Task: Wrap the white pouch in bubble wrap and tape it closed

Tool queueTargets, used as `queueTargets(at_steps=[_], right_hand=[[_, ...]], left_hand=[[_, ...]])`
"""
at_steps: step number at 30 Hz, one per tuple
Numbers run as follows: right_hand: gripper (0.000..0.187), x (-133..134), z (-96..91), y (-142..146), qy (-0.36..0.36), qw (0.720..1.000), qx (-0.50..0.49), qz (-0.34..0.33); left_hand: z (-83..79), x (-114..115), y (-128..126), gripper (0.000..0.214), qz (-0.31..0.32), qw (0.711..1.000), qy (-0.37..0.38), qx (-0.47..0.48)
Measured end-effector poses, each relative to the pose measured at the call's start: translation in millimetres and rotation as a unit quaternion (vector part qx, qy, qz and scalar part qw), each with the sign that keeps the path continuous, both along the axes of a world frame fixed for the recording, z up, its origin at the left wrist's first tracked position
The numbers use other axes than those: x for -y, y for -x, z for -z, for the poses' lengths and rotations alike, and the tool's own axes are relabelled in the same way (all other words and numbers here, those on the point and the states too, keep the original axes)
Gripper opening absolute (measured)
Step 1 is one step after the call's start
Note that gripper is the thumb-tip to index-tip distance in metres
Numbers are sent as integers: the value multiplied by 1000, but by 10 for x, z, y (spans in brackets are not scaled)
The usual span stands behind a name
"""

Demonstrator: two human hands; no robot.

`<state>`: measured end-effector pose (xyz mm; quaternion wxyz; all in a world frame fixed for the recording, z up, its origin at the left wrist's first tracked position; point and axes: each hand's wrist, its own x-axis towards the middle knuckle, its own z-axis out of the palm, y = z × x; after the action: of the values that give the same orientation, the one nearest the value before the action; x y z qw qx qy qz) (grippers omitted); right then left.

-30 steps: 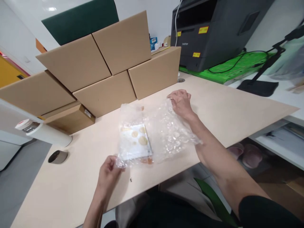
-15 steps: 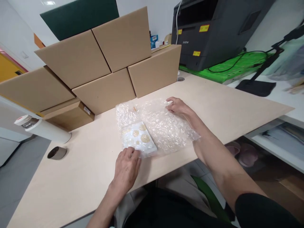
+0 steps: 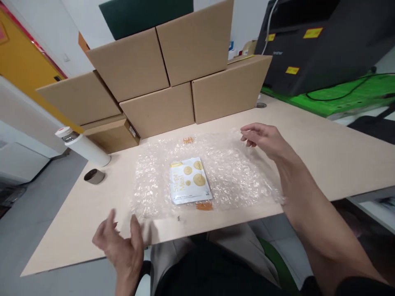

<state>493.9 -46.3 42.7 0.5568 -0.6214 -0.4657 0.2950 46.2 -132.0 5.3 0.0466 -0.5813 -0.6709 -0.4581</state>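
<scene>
A flat white and yellow pouch (image 3: 190, 181) marked "Super Meal" lies on a spread sheet of bubble wrap (image 3: 234, 176). Bits of orange tape (image 3: 204, 206) show at the front and back of the wrap. My left hand (image 3: 119, 242) is off the front left corner of the sheet, fingers apart, nothing in it. Over the wrap's far right corner is my right hand (image 3: 262, 137), its fingers loosely stretched out and holding nothing; whether the fingertips touch the film I cannot tell.
Cardboard boxes (image 3: 157, 111) are stacked along the back of the table (image 3: 311, 160). At the left stand a white bottle (image 3: 89, 150) and a small dark cup (image 3: 94, 176). A dark printer (image 3: 333, 53) sits on a green surface at the back right.
The left part of the bubble wrap has been folded open, uncovering the pouch. My left hand has let go and moved left. The view has shifted.
</scene>
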Motion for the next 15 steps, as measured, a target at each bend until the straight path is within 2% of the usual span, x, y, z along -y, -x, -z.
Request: queueTargets(at_steps=[2, 4, 6, 8, 10, 12, 15], right_hand=[[25, 134, -102, 271, 32, 994, -22, -102], [29, 206, -103, 559, 106, 973, -10, -206], [30, 217, -5, 803, 157, 953, 25, -258], [34, 199, 140, 975, 171, 947, 47, -267], [44, 190, 265, 1078, 174, 949, 17, -262], [53, 213, 324, 1139, 180, 952, -52, -243], [52, 293, 269, 1219, 165, 952, -131, -221]], left_hand=[[-78, -30, -125, 33, 93, 994, 60, -23], [-170, -136, -293, 30, 211, 959, 189, -17], [-230, -275, -474, 32, 266, 921, 280, -51], [-228, -398, -631, 31, 287, 904, 310, -67], [-172, -473, -735, 25, 288, 905, 311, -33], [-96, -486, -785, 22, 291, 905, 306, 56], [-50, -426, -786, 23, 311, 877, 275, 243]])
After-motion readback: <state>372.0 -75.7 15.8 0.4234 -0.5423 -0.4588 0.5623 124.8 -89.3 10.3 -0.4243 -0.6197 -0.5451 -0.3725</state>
